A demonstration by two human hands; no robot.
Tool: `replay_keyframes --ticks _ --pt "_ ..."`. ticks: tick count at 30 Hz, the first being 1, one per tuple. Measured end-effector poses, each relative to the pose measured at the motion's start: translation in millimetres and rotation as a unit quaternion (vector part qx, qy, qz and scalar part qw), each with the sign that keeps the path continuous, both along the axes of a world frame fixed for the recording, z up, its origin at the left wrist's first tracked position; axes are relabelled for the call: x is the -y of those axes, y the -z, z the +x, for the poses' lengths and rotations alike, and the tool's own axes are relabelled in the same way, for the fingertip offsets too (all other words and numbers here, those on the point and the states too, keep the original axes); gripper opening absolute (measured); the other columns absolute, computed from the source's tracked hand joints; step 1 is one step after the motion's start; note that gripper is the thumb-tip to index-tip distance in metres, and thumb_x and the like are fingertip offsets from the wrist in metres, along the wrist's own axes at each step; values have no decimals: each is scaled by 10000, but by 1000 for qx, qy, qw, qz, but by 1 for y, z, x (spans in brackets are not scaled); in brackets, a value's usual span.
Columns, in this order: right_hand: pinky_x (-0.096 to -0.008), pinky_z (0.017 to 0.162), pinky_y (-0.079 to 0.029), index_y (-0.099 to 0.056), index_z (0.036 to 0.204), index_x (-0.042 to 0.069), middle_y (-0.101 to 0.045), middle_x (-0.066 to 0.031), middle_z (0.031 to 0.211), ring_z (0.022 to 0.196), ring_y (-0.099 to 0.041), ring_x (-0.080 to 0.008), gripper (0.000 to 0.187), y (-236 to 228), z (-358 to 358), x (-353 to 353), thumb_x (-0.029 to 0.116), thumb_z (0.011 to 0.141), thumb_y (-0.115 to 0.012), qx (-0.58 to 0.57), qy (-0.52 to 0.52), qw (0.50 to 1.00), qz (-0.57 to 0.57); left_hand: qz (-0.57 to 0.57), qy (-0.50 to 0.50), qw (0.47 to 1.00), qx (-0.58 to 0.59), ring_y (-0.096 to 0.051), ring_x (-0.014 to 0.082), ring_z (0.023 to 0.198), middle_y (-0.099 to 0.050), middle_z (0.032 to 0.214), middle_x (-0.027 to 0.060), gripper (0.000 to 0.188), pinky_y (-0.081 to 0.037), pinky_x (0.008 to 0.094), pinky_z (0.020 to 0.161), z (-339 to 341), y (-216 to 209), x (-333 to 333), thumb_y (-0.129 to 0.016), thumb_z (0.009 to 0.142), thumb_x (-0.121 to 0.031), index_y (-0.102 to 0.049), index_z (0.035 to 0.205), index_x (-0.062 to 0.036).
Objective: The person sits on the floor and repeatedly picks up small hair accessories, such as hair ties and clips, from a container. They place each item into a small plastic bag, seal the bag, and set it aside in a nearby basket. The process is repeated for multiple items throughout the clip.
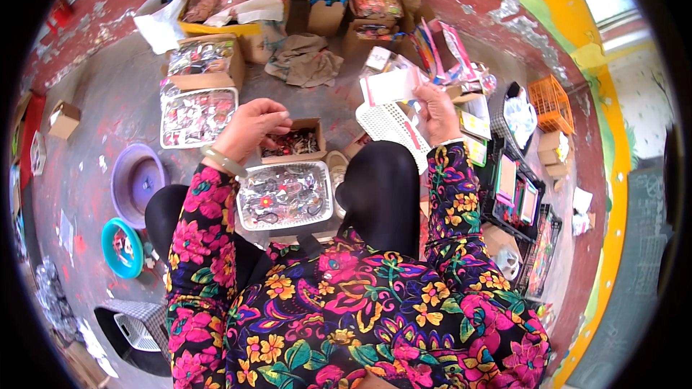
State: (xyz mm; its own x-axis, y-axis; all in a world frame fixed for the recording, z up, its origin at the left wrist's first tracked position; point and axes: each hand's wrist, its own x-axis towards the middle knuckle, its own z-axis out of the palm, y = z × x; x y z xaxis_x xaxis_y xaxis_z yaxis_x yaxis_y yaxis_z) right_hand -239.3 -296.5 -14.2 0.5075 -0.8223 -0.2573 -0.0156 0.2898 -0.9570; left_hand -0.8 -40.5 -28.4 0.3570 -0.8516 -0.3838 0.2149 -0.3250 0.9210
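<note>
My right hand (438, 112) pinches a flat white card (391, 87) with a reddish edge, held up in front of my knee. A white perforated plastic basket (380, 121) lies just below the card, partly hidden by my leg. My left hand (254, 128), with a pale bangle (223, 161) on its wrist, is closed, thumb and fingertips together; whatever is in them is too small to tell. It hovers over the left side of a small cardboard box (311, 145) full of small dark and red pieces. Nearer me, a white tray (328, 198) holds several clear-wrapped small items.
Another white tray (171, 142) of wrapped pieces stands left, before an open carton (234, 72). Purple (119, 184) and turquoise (110, 252) basins are at far left. Black crates (530, 173) and an orange basket (551, 104) line the right. A crumpled brown cloth (306, 61) lies ahead.
</note>
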Motion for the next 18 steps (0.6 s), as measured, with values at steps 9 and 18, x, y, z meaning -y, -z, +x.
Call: replay_keyframes --ticks 9,18 --pt "-233 323 -268 -532 710 78 -514 -7 609 362 -355 -108 112 213 -102 54 32 717 -634 52 239 931 271 22 13 1000 -7 -603 75 768 -641 897 30 186 -444 181 564 -8 3 6 -514 899 -226 -568 975 -65" --pt "-214 356 -323 -550 868 45 -541 -52 613 425 -406 -109 273 164 -120 19 311 829 -600 -334 218 900 174 41 20 999 4 -607 86 783 -640 904 34 186 -451 189 581 -13 2 12 -525 893 -233 -562 971 -69"
